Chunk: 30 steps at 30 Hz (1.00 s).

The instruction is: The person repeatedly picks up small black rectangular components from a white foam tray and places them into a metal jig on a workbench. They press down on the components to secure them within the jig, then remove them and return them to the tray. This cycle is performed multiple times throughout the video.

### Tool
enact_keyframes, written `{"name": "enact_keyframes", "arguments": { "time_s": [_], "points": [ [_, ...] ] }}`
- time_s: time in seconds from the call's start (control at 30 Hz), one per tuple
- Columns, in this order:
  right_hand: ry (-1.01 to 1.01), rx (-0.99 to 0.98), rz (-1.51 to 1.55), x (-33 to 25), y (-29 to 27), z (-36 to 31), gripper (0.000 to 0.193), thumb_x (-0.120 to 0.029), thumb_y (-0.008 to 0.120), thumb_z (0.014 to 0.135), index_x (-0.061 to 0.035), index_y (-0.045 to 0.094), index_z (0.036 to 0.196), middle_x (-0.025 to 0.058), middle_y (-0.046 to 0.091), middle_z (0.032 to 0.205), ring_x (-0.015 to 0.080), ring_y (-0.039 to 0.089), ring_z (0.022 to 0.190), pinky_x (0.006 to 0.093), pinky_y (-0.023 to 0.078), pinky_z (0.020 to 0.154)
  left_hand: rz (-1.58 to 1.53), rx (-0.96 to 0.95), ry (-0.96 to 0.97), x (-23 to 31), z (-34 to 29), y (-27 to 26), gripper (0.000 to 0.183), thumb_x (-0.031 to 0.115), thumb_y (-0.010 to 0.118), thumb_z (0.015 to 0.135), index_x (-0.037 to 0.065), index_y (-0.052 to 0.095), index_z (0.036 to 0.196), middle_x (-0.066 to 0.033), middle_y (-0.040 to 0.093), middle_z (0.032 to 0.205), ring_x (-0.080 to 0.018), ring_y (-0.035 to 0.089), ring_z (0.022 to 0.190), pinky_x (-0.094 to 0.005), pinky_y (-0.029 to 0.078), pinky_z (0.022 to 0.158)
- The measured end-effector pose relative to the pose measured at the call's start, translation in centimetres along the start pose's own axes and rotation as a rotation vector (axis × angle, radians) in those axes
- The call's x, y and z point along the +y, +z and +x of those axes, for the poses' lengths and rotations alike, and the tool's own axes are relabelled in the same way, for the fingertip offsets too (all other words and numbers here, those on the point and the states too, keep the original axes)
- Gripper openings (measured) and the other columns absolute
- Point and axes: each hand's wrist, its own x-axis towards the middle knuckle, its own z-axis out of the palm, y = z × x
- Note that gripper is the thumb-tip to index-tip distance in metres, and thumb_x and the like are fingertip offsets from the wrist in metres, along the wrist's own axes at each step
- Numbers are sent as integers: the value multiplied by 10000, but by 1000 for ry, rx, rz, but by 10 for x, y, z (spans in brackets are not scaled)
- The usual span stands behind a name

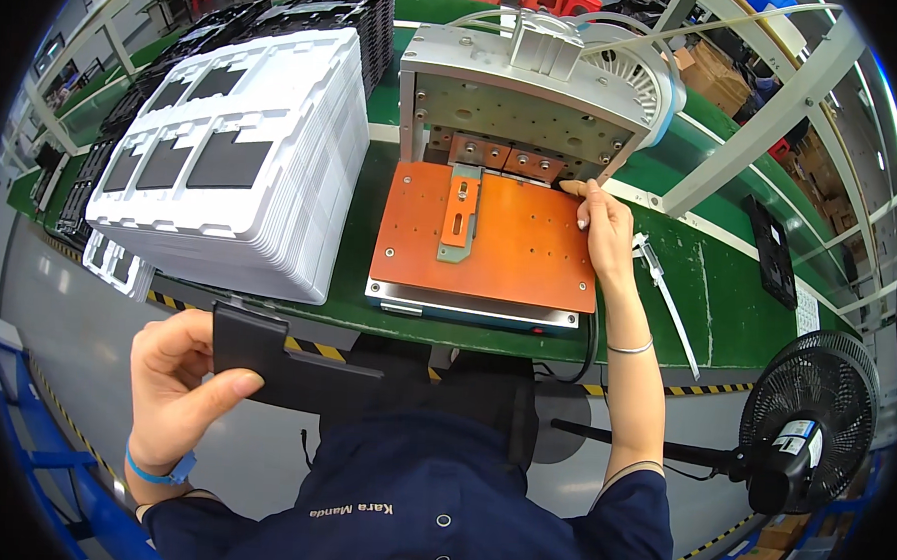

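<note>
Pinched between the thumb and fingers of my left hand [179,383] is a flat black L-shaped piece [249,343], held in front of the bench near the white tray stack. My right hand [606,232] reaches to the far right corner of the orange plate [510,258] on a bench press [522,88]. Its index finger stretches toward the press's right post, and the thumb is apart; I see nothing held in it. A slotted orange block [460,208] on a greenish strip is fixed to the plate, below the press head.
Left of the press stands a tall stack of white trays [286,93]; several black pieces [228,160] lie in its top tray. Black trays [365,11] are stacked behind. A caliper [668,305] lies right of the press. A black fan [807,436] stands at the right.
</note>
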Motion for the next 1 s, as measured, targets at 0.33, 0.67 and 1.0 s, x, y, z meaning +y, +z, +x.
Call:
{"name": "enact_keyframes", "arguments": {
  "time_s": [0.33, 0.67, 1.0],
  "points": [
    [30, 81, 156, -12, -1, -25, 201, -179, 687, 910, -18, 729, 1023, -77, 572, 674, 8, 417, 586, 188, 308, 528, 447, 386, 276, 35, 36, -55, 346, 123, 657, 882, -51, 612, 1178, -40, 673, 1032, -96, 611, 931, -206, 456, 760],
    [112, -286, 439, -53, 20, -31, 179, -162, 652, 939, -2, 722, 977, -68, 557, 699, 6, 416, 584, 178, 304, 519, 166, 453, -80, -7, 209, -144, 424, 230, 721, 876, 22, 615, 1230, -92, 677, 1041, -195, 673, 905, -353, 551, 785],
    [152, -265, 390, -48, 13, -40, 176, -159, 653, 937, -4, 716, 991, -66, 570, 710, 4, 439, 593, 174, 327, 525, 1297, 358, 42, -26, 232, -96, 338, 383, 748, 794, 54, 768, 871, -125, 735, 968, -210, 722, 819, -370, 547, 693]
  ]
}}
